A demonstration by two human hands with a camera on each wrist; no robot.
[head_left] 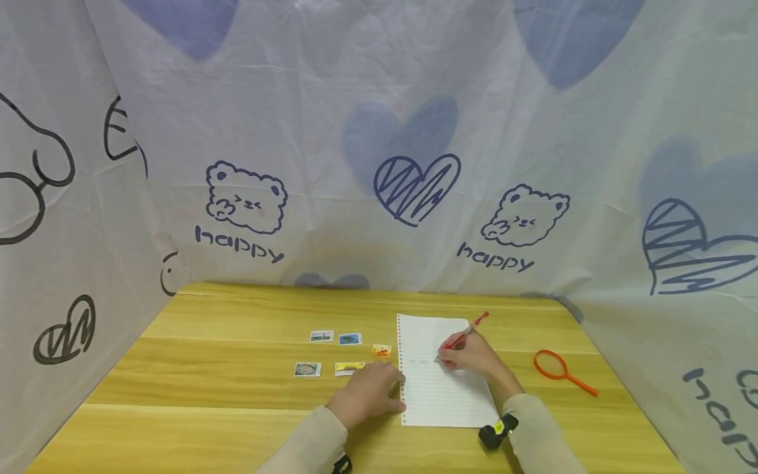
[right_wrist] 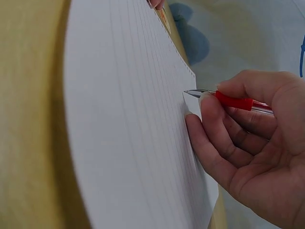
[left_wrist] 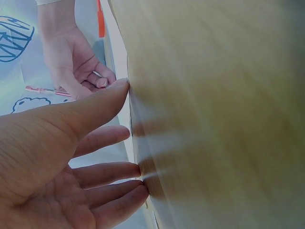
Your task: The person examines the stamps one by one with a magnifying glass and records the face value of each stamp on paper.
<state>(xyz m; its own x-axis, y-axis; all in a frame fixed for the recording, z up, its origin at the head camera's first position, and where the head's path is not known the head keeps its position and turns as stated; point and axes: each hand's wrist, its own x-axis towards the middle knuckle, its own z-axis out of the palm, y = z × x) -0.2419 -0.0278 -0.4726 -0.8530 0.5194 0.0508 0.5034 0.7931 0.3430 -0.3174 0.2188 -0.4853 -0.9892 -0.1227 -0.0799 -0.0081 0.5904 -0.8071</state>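
Note:
A sheet of white lined paper (head_left: pixel 444 401) with punched holes along its left edge lies on the table. My right hand (head_left: pixel 474 359) pinches a red pen (right_wrist: pixel 233 101) between thumb and fingers, its metal tip at the paper's surface. Short faint writing (head_left: pixel 418 361) shows just left of the tip in the head view. With fingers extended, my left hand (head_left: pixel 368 392) rests at the punched edge, thumb and fingertips touching down there. Partly covered by that hand is a yellow stamp-like picture (head_left: pixel 348 367); a smaller yellow-and-red one (head_left: pixel 381 351) lies just beyond it.
Farther left on the wooden table (head_left: pixel 207 368) lie more small pictures: a green one (head_left: pixel 322 336), a blue one (head_left: pixel 350 339) and a grey-green one (head_left: pixel 307 369). An orange magnifying glass (head_left: pixel 581 384) lies to the right. Printed white cloth (head_left: pixel 331 217) hangs behind and at both sides.

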